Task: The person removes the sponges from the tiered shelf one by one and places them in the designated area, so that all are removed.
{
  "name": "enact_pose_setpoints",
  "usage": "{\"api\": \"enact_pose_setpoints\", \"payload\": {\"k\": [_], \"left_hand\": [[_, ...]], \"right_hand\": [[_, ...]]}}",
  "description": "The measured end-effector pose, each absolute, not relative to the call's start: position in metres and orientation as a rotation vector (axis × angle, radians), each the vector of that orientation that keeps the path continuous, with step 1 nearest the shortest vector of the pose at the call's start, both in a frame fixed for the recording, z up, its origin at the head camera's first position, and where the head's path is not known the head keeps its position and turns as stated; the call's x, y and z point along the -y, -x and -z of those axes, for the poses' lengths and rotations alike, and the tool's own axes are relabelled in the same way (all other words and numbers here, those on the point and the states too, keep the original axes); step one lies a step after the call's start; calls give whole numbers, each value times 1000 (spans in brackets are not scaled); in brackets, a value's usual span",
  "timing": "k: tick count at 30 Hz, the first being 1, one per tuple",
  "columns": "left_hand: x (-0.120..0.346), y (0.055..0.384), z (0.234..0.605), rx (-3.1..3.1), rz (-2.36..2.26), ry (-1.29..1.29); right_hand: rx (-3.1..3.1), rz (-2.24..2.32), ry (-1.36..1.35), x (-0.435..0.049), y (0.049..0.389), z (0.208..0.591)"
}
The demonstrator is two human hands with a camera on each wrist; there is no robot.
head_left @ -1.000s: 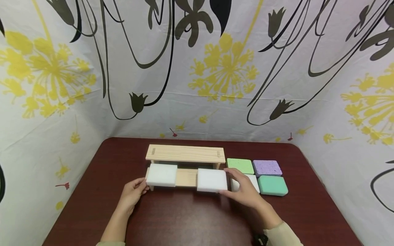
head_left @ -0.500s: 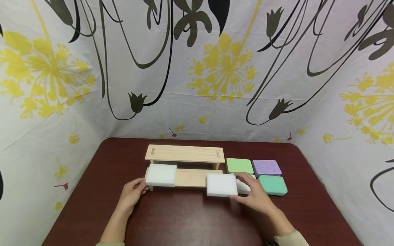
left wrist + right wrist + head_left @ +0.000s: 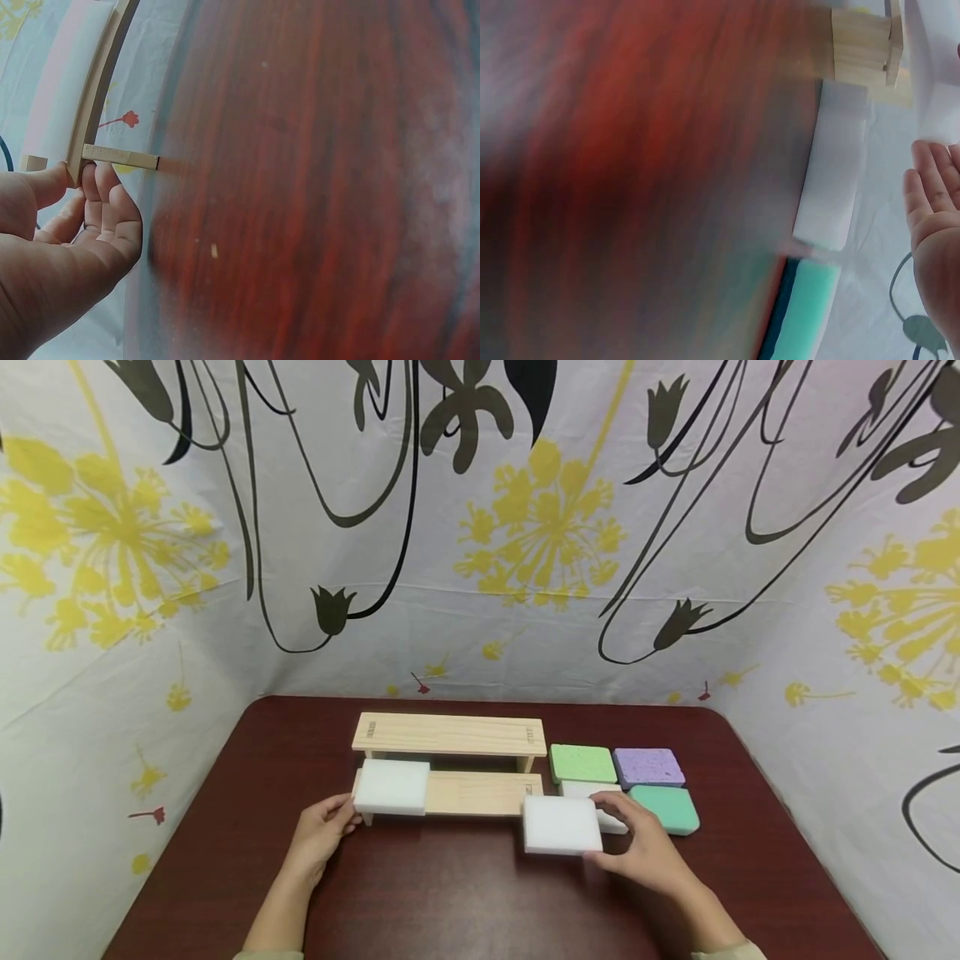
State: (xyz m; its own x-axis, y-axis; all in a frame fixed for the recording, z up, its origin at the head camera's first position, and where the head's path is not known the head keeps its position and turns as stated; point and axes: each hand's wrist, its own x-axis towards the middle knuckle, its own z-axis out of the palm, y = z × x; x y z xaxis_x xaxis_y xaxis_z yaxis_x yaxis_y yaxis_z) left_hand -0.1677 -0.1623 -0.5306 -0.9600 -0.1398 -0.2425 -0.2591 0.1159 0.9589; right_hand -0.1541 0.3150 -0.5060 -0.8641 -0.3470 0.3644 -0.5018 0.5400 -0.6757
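My left hand (image 3: 318,835) pinches the left end of the front wooden riser (image 3: 472,793), thumb above and fingers beneath the board in the left wrist view. A white sponge block (image 3: 392,787) lies on that end. My right hand (image 3: 647,850) grips the right side of another white sponge block (image 3: 561,824) between thumb and fingers. This held block is just off the riser's right front corner, above the table. Behind the right hand, partly covered, is a third white sponge (image 3: 581,790). The right wrist view shows the held block (image 3: 937,75) only in part.
A taller wooden riser (image 3: 450,733) stands behind the front one. To the right lie a light green sponge (image 3: 582,763), a purple sponge (image 3: 649,767) and a teal sponge (image 3: 666,810). Patterned cloth (image 3: 420,552) hangs around the dark red table (image 3: 435,893).
My right hand has drawn its white sponge block off the front riser, rightward and toward me, baring the riser's right end. My left hand has stayed in place.
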Motion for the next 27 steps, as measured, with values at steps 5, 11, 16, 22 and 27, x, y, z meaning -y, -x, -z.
{"api": "enact_pose_setpoints", "payload": {"k": [5,11,16,22,27], "left_hand": [[162,168,530,-2262,-1996,408],[162,169,530,-2269,-1991,406],[161,169,530,-2277,-1987,412],[161,169,530,-2293,-1976,413],[161,168,530,-2291,-1980,403]], "right_hand": [[2628,-1244,-658,-329,148,508],[2612,-1289,-631,-341,143,513],[2540,-1383,-676,-348,141,516],[2562,-1366,-667,-357,137,522],[2610,-1304,-649,-365,133,525]]}}
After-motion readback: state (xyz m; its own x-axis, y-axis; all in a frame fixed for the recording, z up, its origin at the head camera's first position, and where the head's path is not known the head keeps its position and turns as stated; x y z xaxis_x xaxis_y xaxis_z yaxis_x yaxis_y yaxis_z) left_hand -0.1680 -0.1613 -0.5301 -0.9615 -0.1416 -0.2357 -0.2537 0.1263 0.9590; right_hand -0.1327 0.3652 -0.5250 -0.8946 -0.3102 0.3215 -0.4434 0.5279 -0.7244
